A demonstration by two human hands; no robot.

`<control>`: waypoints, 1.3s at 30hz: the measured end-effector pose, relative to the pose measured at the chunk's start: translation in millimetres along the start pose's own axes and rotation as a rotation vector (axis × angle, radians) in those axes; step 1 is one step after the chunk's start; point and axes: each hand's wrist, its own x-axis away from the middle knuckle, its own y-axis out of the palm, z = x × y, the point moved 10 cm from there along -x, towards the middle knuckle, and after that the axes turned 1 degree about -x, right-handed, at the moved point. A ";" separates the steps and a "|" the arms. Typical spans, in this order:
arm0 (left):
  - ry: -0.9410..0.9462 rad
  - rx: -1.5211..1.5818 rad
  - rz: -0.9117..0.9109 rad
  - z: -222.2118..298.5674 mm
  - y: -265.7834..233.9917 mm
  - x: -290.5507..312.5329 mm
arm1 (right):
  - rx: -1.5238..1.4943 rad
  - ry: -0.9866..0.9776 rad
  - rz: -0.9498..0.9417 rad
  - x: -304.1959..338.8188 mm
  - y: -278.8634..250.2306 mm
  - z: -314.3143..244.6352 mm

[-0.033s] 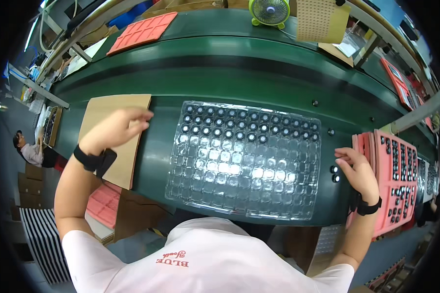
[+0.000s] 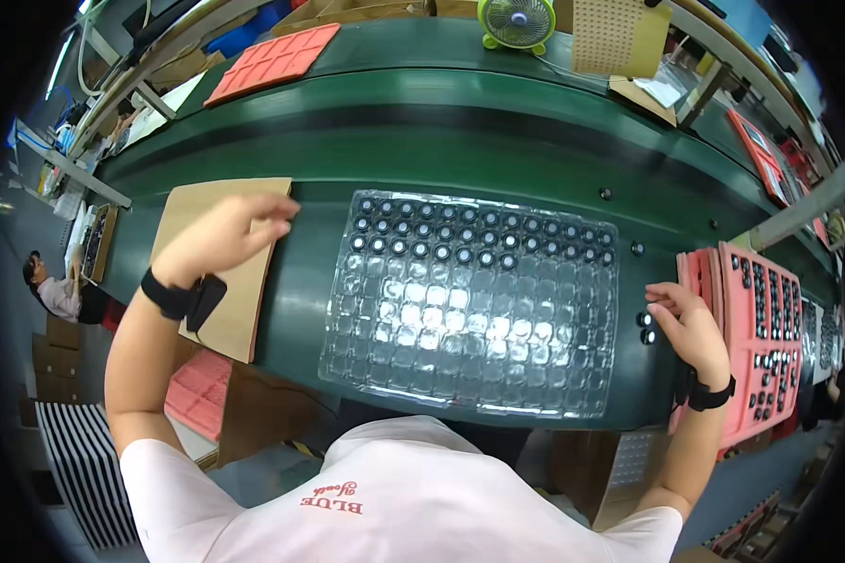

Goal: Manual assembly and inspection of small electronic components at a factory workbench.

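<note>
In the middle of the green table lies a clear plastic tray [image 2: 460, 347] with rows of small pockets. Small round black parts [image 2: 427, 230] with pale centres fill its far rows, the third only from the left. My left hand [image 2: 225, 235] hovers over a brown cardboard sheet [image 2: 230, 324], fingers stretched toward the tray, thumb apart and nothing held. To the right of the tray is my right hand [image 2: 685, 324], fingers loosely bent and apart from the thumb. Two loose black parts [image 2: 646, 328] sit on the table beside its thumb.
A pink foam tray [image 2: 737, 375] holding more black parts leans at the right. Other loose parts [image 2: 637, 248] lie beyond my right hand. Along the far side are an empty pink tray [image 2: 277, 61] and a green fan [image 2: 517, 21]. A person [image 2: 61, 291] works at the far left.
My left hand has shifted slightly to the far right over the cardboard. My right hand stays almost in place, and the tray's contents look the same.
</note>
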 end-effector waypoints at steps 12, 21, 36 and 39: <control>0.290 -0.019 0.183 41.0 -43.2 80.1 | 0.178 0.048 0.128 160.4 -10.8 -39.2; 0.196 0.321 0.196 -55.5 118.8 86.2 | 0.399 0.060 0.212 190.5 -67.1 -111.8; -0.015 0.309 0.193 -93.8 216.8 126.4 | 0.577 0.121 0.276 191.3 -107.7 -109.3; -0.037 0.278 0.155 -86.5 214.0 131.8 | 0.595 0.129 0.246 186.5 -97.9 -101.9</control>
